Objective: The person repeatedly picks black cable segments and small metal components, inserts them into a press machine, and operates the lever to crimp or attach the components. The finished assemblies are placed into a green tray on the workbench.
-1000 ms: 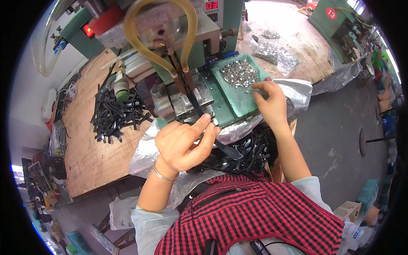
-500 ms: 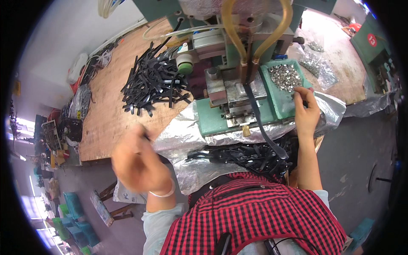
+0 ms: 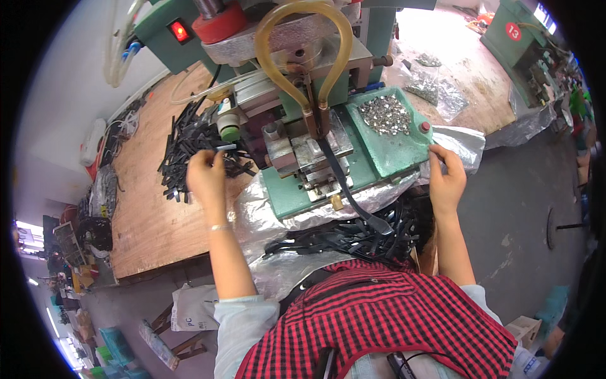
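A person in a red-and-black checked shirt is sitting at a green bench-top press machine that is standing on a long wooden worktop. Everything here is easiest to place from that press.

To the left of the press, the left hand is reaching out over a loose heap of short black straps lying on the worktop. Its fingers are pinched together on a single short black strap piece, holding it level just above the heap, close to the press's left flank and beside a small green-capped cylinder fixed there.

On the right side of the press, the right hand is resting against the outer edge of the green metal tray that forms the press's right wing. Its fingers are curled and nearly closed at the tray's rim; whether they are gripping anything small I cannot tell from here. Further up that tray, a pile of small shiny metal fittings is sitting.

At the front of the press, a long black strap is running out from under the tool head and trailing down toward the person's lap, where a tangle of more black straps is lying. Crinkled silver foil sheeting is spreading out beneath the press base. Over the head of the press, a yellowish rubber hose loop is arching, with a lit red switch up to the left.
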`<state>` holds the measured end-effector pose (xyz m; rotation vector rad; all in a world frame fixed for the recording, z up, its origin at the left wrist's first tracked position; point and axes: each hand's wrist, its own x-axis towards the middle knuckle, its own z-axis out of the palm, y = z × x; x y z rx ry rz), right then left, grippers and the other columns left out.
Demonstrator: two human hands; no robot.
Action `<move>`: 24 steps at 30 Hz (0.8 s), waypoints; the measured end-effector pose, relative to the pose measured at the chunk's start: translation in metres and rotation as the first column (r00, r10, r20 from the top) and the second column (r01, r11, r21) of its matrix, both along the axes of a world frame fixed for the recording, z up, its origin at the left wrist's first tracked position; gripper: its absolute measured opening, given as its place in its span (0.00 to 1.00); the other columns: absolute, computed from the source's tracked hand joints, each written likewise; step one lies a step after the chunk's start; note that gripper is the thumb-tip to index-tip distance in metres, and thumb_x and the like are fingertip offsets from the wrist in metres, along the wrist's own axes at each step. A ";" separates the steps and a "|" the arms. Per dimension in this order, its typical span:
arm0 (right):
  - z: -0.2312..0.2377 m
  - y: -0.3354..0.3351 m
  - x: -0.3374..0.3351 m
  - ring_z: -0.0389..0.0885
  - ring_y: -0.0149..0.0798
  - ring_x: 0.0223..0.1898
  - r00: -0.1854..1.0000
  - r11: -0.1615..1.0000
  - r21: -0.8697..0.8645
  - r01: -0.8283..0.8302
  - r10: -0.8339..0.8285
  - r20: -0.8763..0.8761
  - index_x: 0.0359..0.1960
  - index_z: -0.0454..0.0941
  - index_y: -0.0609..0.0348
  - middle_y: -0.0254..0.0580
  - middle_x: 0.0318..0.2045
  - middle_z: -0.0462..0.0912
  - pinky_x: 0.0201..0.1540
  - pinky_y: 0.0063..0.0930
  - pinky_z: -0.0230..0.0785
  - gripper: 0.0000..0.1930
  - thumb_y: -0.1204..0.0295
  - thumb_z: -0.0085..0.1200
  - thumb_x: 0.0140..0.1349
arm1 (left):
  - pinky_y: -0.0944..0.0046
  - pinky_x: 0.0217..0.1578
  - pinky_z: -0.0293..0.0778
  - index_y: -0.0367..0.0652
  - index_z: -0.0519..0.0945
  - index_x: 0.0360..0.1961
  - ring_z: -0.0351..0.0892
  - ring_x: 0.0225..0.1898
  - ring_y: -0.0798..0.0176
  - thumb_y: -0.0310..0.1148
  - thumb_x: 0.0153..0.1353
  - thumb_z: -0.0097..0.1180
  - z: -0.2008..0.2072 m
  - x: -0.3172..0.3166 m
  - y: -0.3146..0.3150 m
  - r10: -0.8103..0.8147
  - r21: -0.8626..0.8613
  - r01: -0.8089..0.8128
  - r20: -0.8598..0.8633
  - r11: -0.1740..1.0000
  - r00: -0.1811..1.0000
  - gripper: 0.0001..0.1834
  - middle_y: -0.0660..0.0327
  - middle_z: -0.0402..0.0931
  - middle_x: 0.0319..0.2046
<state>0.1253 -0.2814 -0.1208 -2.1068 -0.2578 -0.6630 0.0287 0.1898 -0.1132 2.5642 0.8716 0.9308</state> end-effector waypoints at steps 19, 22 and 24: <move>0.075 0.162 -0.005 0.86 0.35 0.42 0.832 0.678 0.535 -0.504 0.548 0.089 0.46 0.84 0.62 0.39 0.40 0.88 0.49 0.30 0.77 0.11 0.81 0.64 0.62 | 0.71 0.32 0.73 0.33 0.79 0.34 0.78 0.28 0.73 0.27 0.73 0.61 0.013 -0.030 -0.077 -0.202 -0.177 0.297 0.417 0.938 0.886 0.09 0.62 0.79 0.25; 0.072 0.158 -0.010 0.84 0.30 0.48 0.782 0.571 0.669 -0.476 0.623 0.025 0.55 0.79 0.66 0.40 0.48 0.86 0.54 0.26 0.76 0.17 0.81 0.64 0.65 | 0.69 0.35 0.77 0.32 0.82 0.37 0.85 0.31 0.68 0.21 0.71 0.61 0.039 -0.038 -0.095 -0.274 -0.133 0.382 0.492 0.915 0.826 0.03 0.58 0.85 0.31; 0.080 0.157 -0.012 0.83 0.31 0.51 0.751 0.539 0.705 -0.461 0.660 -0.014 0.58 0.76 0.67 0.42 0.50 0.85 0.57 0.27 0.76 0.20 0.82 0.64 0.65 | 0.67 0.36 0.78 0.33 0.82 0.38 0.86 0.32 0.65 0.19 0.70 0.60 0.064 -0.038 -0.115 -0.367 0.010 0.441 0.573 0.897 0.733 0.01 0.56 0.87 0.34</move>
